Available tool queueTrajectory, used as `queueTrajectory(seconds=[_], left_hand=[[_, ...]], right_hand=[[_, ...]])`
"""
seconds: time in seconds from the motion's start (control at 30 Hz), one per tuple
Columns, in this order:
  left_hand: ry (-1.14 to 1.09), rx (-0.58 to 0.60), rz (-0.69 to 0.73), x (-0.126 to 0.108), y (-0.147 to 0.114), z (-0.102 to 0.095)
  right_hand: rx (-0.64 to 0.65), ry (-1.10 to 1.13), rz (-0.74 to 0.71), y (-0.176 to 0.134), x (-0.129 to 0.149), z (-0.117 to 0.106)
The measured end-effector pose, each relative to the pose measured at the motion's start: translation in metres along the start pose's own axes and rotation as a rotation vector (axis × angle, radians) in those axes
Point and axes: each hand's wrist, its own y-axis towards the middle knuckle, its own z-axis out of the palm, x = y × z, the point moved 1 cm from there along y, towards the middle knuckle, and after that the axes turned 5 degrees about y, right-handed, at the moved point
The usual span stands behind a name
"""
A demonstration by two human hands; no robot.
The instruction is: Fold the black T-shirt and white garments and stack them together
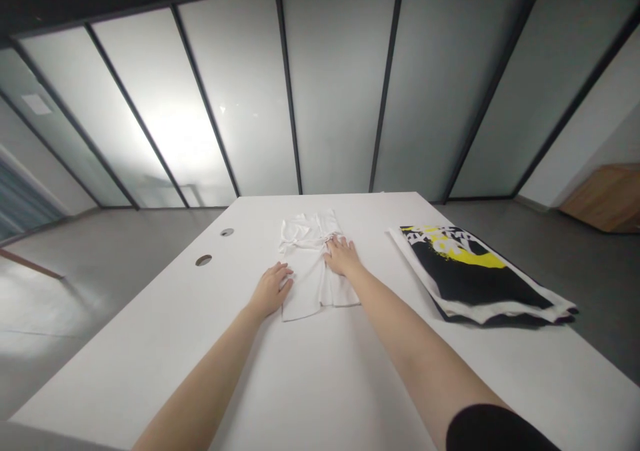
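Observation:
A white cloth garment (303,284) lies on the white table (280,391), creased across its middle and bunched toward the far end. Its exact kind is hard to make out. My left hand (271,289) rests at the garment's left edge, fingers extended and apart. On the right side of the crease lies my right hand (343,256), palm down with spread fingers touching the fabric. Neither hand grips anything that I can see.
To the right sits a stack of folded black and white fabric (480,277) with a yellow and white print. Two round holes, one nearer (203,260) and one farther (227,232), pierce the tabletop at left. Frosted glass panels (340,91) stand behind the table.

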Motion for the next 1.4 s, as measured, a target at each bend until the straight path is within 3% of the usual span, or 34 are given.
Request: queueTrajectory(seconds=[0.2, 0.33, 0.53, 0.67, 0.8, 0.87, 0.93, 1.0, 1.07, 1.2, 1.4], left_hand=[[0.029, 0.051, 0.085, -0.016, -0.009, -0.011], [-0.009, 0.111, 0.152, -0.021, -0.014, -0.019], [-0.051, 0.254, 0.279, -0.038, -0.025, -0.033], [-0.132, 0.324, 0.388, -0.057, -0.033, -0.04], [-0.326, 0.372, 0.44, -0.079, -0.037, -0.041], [-0.42, 0.417, 0.433, -0.088, -0.037, -0.038], [-0.431, 0.382, 0.4, -0.091, -0.036, -0.034], [-0.336, 0.277, 0.351, -0.088, -0.034, -0.028], [-0.178, 0.202, 0.286, -0.078, -0.032, -0.022], [0.034, 0.238, 0.204, -0.058, -0.032, -0.017], [-0.186, 0.227, 0.304, -0.064, -0.034, -0.028]], right_hand=[[-0.098, -0.021, -0.113, 0.001, 0.001, -0.013], [-0.095, -0.044, -0.123, -0.011, 0.003, -0.014], [0.022, -0.05, -0.251, -0.065, -0.014, -0.008], [0.152, 0.029, -0.376, -0.11, -0.043, -0.019], [0.255, 0.064, -0.276, -0.145, -0.055, -0.043], [0.235, 0.076, -0.2, -0.16, -0.045, -0.05], [0.16, 0.102, -0.145, -0.175, -0.027, -0.049], [0.117, 0.108, -0.101, -0.19, -0.008, -0.041], [0.173, 0.088, -0.037, -0.201, 0.004, -0.03], [0.296, 0.047, 0.004, -0.209, 0.002, -0.025], [0.131, -0.043, 0.078, -0.205, -0.009, -0.052]])
